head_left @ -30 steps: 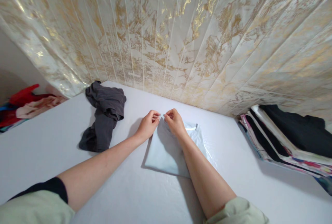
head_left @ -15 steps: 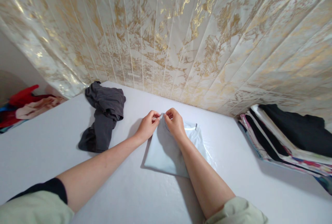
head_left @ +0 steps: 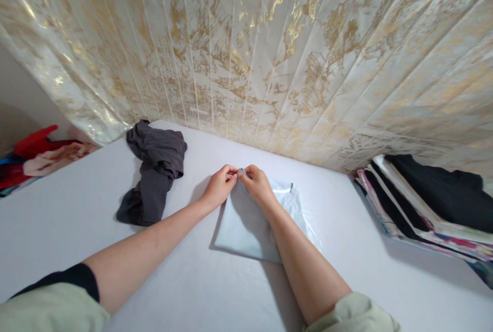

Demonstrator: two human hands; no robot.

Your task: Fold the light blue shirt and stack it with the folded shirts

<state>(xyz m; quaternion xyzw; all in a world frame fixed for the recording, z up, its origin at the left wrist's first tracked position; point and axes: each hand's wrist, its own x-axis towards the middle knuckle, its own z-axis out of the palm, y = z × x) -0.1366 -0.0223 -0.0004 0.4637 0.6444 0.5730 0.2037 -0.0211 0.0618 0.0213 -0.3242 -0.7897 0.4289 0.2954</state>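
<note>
A light blue folded shirt [head_left: 246, 232] lies on the white table in front of me, its pale neckline strip showing near the far right corner. My left hand [head_left: 221, 186] pinches the shirt's far left corner between thumb and fingers. Right beside it, my right hand [head_left: 257, 183] is closed on the same corner, and a small bit of cloth shows raised between the fingertips. My right forearm crosses over the shirt and hides part of it.
A crumpled dark grey garment [head_left: 156, 168] lies to the left on the white table [head_left: 181, 280]. At the right stands a stack of folded clothes [head_left: 423, 209]. More clothes [head_left: 50, 155] lie past the left edge. A gold-patterned curtain [head_left: 250, 55] hangs behind.
My right hand has shifted slightly left, closer to my left fingertips at the shirt corner. My left hand has hardly moved.
</note>
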